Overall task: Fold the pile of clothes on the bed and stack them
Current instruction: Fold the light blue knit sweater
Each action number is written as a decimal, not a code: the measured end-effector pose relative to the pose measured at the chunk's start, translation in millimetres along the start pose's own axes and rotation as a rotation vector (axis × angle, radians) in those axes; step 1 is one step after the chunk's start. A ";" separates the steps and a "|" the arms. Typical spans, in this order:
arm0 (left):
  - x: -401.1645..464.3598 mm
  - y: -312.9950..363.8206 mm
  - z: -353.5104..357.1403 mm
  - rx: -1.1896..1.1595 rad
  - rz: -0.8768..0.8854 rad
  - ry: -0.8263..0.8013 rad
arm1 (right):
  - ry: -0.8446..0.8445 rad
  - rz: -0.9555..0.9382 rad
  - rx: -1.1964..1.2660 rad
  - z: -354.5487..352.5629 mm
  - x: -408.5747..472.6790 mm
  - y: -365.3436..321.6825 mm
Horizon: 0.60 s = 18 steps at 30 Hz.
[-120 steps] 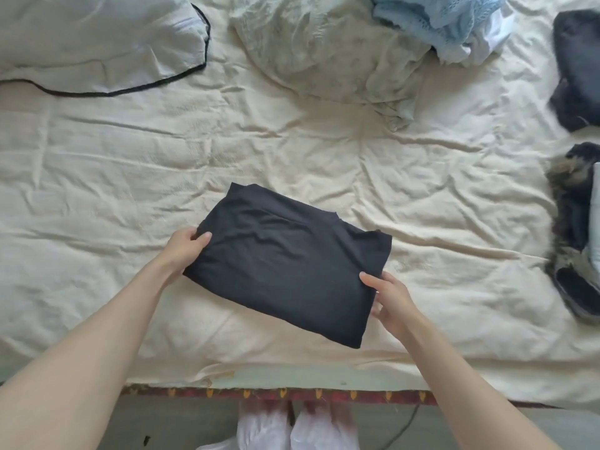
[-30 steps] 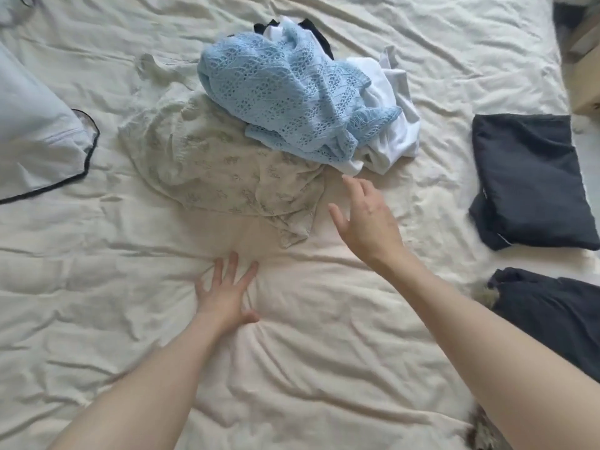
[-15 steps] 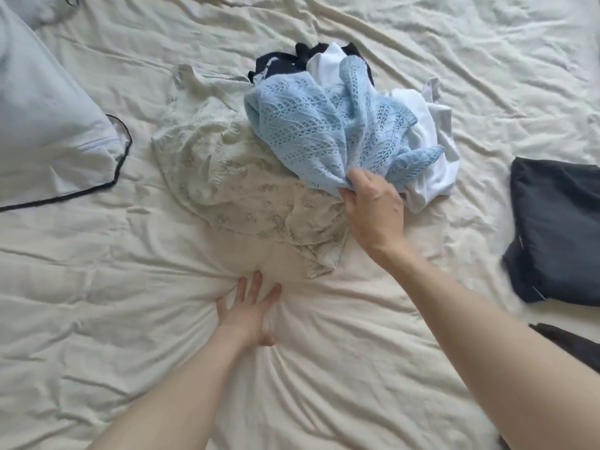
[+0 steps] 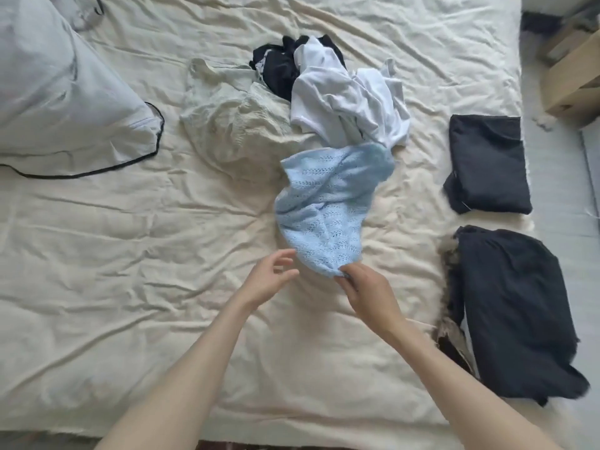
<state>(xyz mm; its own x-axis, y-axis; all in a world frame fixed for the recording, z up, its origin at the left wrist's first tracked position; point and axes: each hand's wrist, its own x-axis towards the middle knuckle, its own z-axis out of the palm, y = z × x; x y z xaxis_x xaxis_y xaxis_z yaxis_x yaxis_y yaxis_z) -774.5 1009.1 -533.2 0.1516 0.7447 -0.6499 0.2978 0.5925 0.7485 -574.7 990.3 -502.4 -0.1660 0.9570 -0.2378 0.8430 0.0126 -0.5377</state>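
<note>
Rumpled cream sheets cover the bed (image 4: 97, 254). At centre I see a light-blue openwork knit (image 4: 324, 203), limp and stretched toward six o'clock. My right hand (image 4: 367, 293) pinches its near hem; my left hand (image 4: 269, 280) hovers at nine o'clock of it, fingers loosely spread, holding nothing. Folded dark clothes (image 4: 487, 164) sit at three o'clock.
</note>
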 end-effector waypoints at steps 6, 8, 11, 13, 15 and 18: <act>-69.2 16.5 26.7 0.138 0.313 0.236 | 0.117 -0.117 0.200 -37.6 -36.8 -53.9; -87.3 32.4 12.9 0.204 0.419 0.311 | 0.130 -0.167 0.222 -59.0 -39.7 -76.4; -119.0 68.2 -22.6 0.322 0.537 0.392 | 0.125 -0.221 0.212 -100.5 -36.7 -107.6; -143.5 97.2 -54.2 0.380 0.572 0.491 | 0.019 -0.283 0.114 -131.6 -30.4 -128.9; -172.4 128.1 -85.1 0.450 0.614 0.578 | -0.075 -0.406 -0.025 -160.3 -23.9 -154.6; -223.2 174.0 -126.6 0.537 0.693 0.706 | -0.038 -0.543 -0.038 -200.7 -20.6 -208.3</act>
<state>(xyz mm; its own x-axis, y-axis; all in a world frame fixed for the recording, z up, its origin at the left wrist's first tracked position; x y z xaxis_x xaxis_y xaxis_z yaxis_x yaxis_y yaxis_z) -875.8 984.8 -241.2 -0.0744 0.9698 0.2322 0.7497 -0.0992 0.6544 -644.1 1026.1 -223.2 -0.5999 0.7992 0.0366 0.6490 0.5129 -0.5618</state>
